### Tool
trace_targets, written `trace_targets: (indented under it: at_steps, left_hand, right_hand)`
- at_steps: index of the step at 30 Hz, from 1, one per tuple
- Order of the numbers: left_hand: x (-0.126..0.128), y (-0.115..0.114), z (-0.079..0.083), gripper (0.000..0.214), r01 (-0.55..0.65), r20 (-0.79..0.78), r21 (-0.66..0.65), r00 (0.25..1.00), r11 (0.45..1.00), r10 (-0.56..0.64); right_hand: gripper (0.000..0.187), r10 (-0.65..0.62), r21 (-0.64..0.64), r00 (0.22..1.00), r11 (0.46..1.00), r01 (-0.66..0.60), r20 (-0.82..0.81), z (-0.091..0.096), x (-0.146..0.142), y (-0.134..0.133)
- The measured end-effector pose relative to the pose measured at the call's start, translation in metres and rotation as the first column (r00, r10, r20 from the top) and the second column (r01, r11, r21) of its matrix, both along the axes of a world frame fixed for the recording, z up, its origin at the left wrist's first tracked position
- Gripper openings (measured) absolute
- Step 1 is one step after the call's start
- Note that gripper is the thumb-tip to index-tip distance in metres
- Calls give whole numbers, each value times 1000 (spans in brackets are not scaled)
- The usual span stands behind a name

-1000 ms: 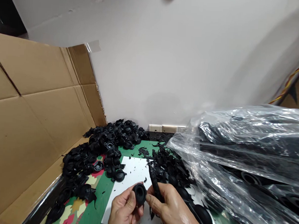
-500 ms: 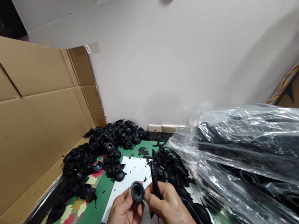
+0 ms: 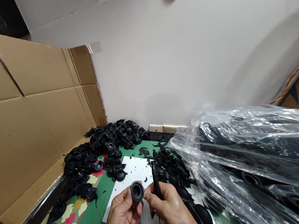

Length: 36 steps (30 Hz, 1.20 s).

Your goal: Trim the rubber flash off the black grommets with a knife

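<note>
1. Rubber cap [image 3: 137, 191], above the white paper [image 3: 133, 174], hollow side showing; its rim looks clean, so it seems nearly finished.
2. Left hand [image 3: 123, 207] pinches it; right hand [image 3: 168, 201] curls round a pen-like tool [image 3: 156, 179], fingertips at the rim.
3. Left of the paper, piled caps [image 3: 94, 149] with ragged flaps look unfinished.
4. Right of it, loose scraps [image 3: 172, 163].

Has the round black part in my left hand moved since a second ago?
Yes: against the white sheet, the round black part has shifted slightly left, its opening facing the camera more.
</note>
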<state>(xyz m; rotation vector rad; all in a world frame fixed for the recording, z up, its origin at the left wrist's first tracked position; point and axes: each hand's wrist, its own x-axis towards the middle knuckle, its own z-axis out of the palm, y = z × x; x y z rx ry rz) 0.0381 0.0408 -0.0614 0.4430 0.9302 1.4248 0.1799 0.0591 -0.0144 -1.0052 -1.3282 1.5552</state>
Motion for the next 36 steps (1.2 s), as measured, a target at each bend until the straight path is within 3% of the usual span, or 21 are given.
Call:
trace_targets:
  at_steps: [9, 14, 17, 21, 22, 23, 24, 26, 28, 32, 34, 36]
  left_hand:
    - [3, -2, 10, 41, -28, -81, -36, 996, 999, 25]
    - [6, -3, 7, 49, -65, -165, -17, 984, 998, 61]
    - [9, -3, 4, 48, -87, -243, 18, 966, 996, 89]
    - [14, -3, 4, 39, -97, -301, 40, 948, 994, 105]
    - [15, -3, 5, 37, -92, -305, 36, 947, 995, 99]
    - [15, -3, 7, 37, -81, -303, 29, 949, 996, 86]
    - [14, -3, 9, 39, -63, -294, 20, 953, 998, 66]
    - [12, -3, 14, 43, -18, -273, -4, 962, 1000, 17]
    - [9, -4, 18, 48, 18, -250, -37, 968, 999, -26]
    - [4, -3, 19, 46, 15, -184, -68, 983, 998, -27]
    - [3, -3, 17, 42, 2, -139, -62, 990, 998, -11]
    - [3, -3, 15, 39, 1, -104, -56, 995, 998, -7]
  right_hand:
    - [24, -16, 144, 967, 989, -21, 253, -3, 2, 4]
    - [23, -159, 376, 846, 925, -52, 509, -17, 2, 2]
    - [18, -359, 570, 717, 819, -65, 598, -36, -4, 1]
    - [14, -660, 838, 589, 543, -56, 467, -57, -15, 2]
    - [13, -692, 863, 571, 501, -60, 441, -58, -15, 2]
    - [13, -695, 865, 566, 496, -71, 444, -56, -14, 2]
    - [13, -676, 848, 567, 524, -78, 471, -53, -11, 2]
    - [14, -579, 748, 588, 660, -69, 565, -42, -2, 4]
    - [11, -501, 619, 638, 784, 48, 584, -30, 9, 8]
    - [27, -457, 351, 838, 869, 349, 299, -13, 25, 18]
    - [41, -418, 161, 902, 903, 399, 112, -9, 27, 20]
    - [49, -363, 20, 931, 931, 364, -44, -5, 27, 19]
